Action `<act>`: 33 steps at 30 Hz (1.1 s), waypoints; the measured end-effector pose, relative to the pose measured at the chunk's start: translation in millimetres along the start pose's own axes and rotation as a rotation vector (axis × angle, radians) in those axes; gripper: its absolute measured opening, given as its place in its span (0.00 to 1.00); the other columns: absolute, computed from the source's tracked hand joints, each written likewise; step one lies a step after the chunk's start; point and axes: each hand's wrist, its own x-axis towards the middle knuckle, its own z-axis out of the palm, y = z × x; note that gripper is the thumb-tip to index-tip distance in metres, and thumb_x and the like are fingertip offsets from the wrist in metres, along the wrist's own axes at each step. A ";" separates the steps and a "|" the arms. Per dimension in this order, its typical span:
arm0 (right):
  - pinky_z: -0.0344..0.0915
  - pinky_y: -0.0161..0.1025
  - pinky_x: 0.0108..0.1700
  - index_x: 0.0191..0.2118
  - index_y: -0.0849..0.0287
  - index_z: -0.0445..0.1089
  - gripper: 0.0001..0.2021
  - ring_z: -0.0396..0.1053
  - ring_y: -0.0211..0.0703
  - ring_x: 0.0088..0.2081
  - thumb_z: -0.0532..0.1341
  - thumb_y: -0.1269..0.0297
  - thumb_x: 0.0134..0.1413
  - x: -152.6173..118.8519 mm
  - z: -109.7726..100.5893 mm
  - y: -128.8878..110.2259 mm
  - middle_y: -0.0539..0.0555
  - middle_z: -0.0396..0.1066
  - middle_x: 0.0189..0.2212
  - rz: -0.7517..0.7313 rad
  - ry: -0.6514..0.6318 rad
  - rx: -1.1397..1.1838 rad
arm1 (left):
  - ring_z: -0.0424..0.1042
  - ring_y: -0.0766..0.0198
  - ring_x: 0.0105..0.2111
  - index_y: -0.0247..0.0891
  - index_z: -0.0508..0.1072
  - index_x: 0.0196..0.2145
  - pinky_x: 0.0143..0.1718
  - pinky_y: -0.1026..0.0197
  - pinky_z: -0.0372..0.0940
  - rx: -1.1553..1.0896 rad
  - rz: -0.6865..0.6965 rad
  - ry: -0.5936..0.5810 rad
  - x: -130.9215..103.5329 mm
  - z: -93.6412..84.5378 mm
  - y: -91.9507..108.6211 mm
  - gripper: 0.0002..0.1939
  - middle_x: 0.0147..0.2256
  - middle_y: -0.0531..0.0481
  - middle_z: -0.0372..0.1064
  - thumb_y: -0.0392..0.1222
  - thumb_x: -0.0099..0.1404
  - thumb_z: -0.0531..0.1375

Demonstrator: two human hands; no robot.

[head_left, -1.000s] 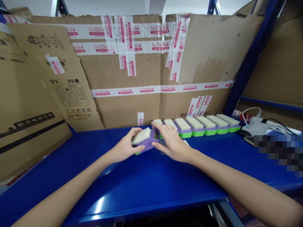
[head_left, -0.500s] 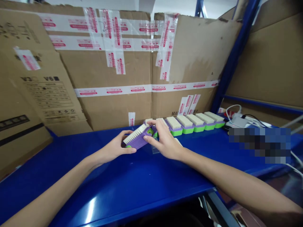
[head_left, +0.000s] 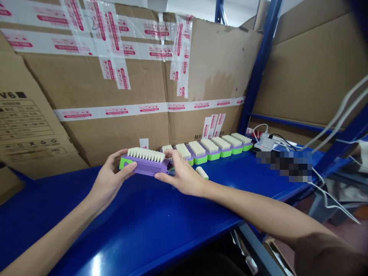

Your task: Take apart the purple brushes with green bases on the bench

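Hands paired on one piece: left hand (head_left: 105,182) grasps green end, right hand (head_left: 188,180) pinches opposite end of purple brush (head_left: 148,167) — bristles up, over blue table (head_left: 138,226), beside brush row (head_left: 212,154). Apparent step: two-handed handling — next move calls for support at both ends.

Behind the table (head_left: 149,237) stands cardboard (head_left: 143,80), crossed by white tape (head_left: 120,110) with red print. At the table's left rear leans a carton (head_left: 31,130) marked "V6". A blue post (head_left: 257,76) rises at its right rear, with a brown panel (head_left: 313,73) beyond. On the table's right end lie a white adapter (head_left: 266,142) and cables (head_left: 283,144); under its front edge runs a grey beam (head_left: 254,245).
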 end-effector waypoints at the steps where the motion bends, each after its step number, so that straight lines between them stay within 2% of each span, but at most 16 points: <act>1: 0.71 0.65 0.61 0.63 0.54 0.56 0.31 0.71 0.59 0.60 0.69 0.48 0.64 0.6 -0.3 0.6 0.64 0.68 0.61 0.002 -0.002 0.013 | 0.73 0.44 0.60 0.44 0.74 0.56 0.51 0.46 0.81 -0.002 0.008 0.004 -0.3 0.7 -0.4 0.32 0.57 0.42 0.74 0.51 0.57 0.77; 7: 0.75 0.64 0.57 0.67 0.53 0.52 0.37 0.75 0.61 0.58 0.70 0.46 0.63 0.8 -2.3 0.8 0.64 0.72 0.60 0.020 -0.059 0.097 | 0.75 0.48 0.56 0.46 0.73 0.57 0.51 0.44 0.81 0.062 0.125 0.058 -4.3 3.3 -6.1 0.31 0.56 0.44 0.74 0.56 0.61 0.75; 11: 0.76 0.62 0.58 0.71 0.52 0.45 0.46 0.76 0.62 0.58 0.72 0.43 0.60 -2.4 -1.0 -0.1 0.66 0.69 0.63 0.021 -0.070 0.124 | 0.76 0.50 0.54 0.48 0.72 0.59 0.46 0.48 0.81 0.112 0.186 0.070 -6.1 1.2 -7.4 0.30 0.55 0.45 0.74 0.58 0.64 0.72; 14: 0.77 0.63 0.58 0.72 0.52 0.45 0.48 0.77 0.62 0.57 0.72 0.41 0.59 -3.6 -1.1 -1.0 0.67 0.69 0.64 0.022 -0.092 0.121 | 0.76 0.49 0.54 0.48 0.71 0.59 0.45 0.50 0.81 0.162 0.227 0.070 -7.0 -0.2 -4.7 0.30 0.55 0.45 0.73 0.59 0.65 0.71; 21: 0.72 0.67 0.61 0.70 0.55 0.49 0.45 0.76 0.67 0.60 0.72 0.42 0.60 -2.0 -2.6 0.1 0.66 0.75 0.59 -0.061 -0.200 0.041 | 0.74 0.45 0.57 0.43 0.68 0.62 0.56 0.40 0.74 0.296 0.381 0.107 -9.3 2.8 -5.4 0.32 0.56 0.41 0.72 0.60 0.67 0.68; 26: 0.64 0.71 0.67 0.72 0.56 0.43 0.47 0.72 0.68 0.65 0.72 0.45 0.62 -2.9 0.5 2.3 0.68 0.72 0.62 -0.121 -0.222 -0.054 | 0.73 0.46 0.60 0.45 0.65 0.63 0.62 0.39 0.70 0.342 0.470 0.066 -16.0 7.3 -4.3 0.30 0.59 0.41 0.71 0.57 0.70 0.67; 33: 0.59 0.71 0.69 0.74 0.55 0.38 0.51 0.69 0.69 0.67 0.73 0.48 0.62 -4.1 0.8 1.4 0.69 0.70 0.64 -0.132 -0.245 -0.129 | 0.69 0.45 0.64 0.44 0.58 0.69 0.66 0.35 0.65 0.402 0.589 -0.004 -19.9 4.4 -5.4 0.34 0.65 0.37 0.67 0.51 0.72 0.66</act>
